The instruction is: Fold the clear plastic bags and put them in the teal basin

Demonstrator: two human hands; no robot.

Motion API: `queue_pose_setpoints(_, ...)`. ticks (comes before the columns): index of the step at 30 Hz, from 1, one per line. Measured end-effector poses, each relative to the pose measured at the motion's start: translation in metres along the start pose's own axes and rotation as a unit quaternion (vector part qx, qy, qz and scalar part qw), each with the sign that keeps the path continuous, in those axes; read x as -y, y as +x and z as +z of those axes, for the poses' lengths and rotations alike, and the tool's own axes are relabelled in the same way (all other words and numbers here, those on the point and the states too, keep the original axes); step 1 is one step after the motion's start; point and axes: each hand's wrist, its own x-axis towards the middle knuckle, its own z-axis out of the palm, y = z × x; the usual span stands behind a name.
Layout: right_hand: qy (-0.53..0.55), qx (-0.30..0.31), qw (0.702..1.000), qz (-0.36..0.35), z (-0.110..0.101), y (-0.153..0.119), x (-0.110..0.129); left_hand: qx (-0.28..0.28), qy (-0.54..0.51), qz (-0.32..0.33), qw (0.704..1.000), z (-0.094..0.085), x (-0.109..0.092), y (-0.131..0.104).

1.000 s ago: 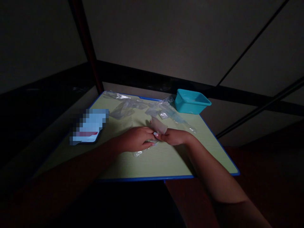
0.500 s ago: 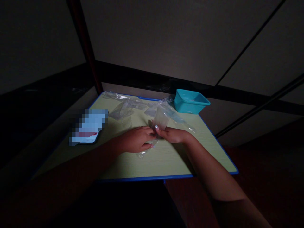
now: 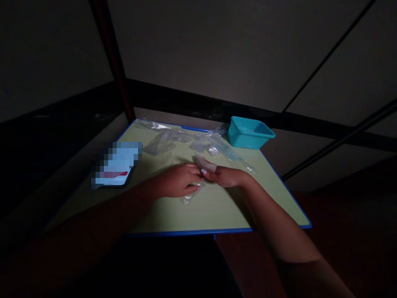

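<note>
Panelling [image 3: 198, 49] rises dark behind the teal tub [image 3: 248, 140], and a pale, blue-edged table [image 3: 232, 215] stretches from under that tub towards the person. Loose clear plastic [image 3: 161, 141] lies crumpled to the tub's left, with one long strip [image 3: 238, 158] in front of it. Well left of the tub is a phone [image 3: 114, 180], its screen lit. Nearer the person than the tub, and left of it, both hands meet: the right hand [image 3: 229, 177] pinches a small plastic piece [image 3: 210, 167] between thumb and fingers, while the left hand [image 3: 180, 181] curls beside it, gripping or merely pressing, I cannot tell. A shiny end shows below the left thumb. I'd judge the piece feather-light, limp and slick, liable to spring open; a flat pinch along its folded edge should hold best.
</note>
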Motion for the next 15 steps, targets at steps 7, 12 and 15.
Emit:
queue_pose_setpoints(7, -0.077, 0.076, 0.994, 0.006, 0.006, 0.002, 0.001, -0.13, -0.187, -0.258, 0.939, -0.008, 0.007, 0.004)
queue_pose_setpoints(12, -0.126, 0.081, 0.988, 0.035, 0.012, 0.003, 0.01, -0.137, -0.393, -0.444, 0.794, -0.009, 0.006, 0.011)
queue_pose_setpoints(15, -0.139, 0.075, 0.987, 0.041, 0.015, 0.003, 0.015, -0.107, -0.437, -0.459, 0.767, -0.011, 0.004, 0.011)
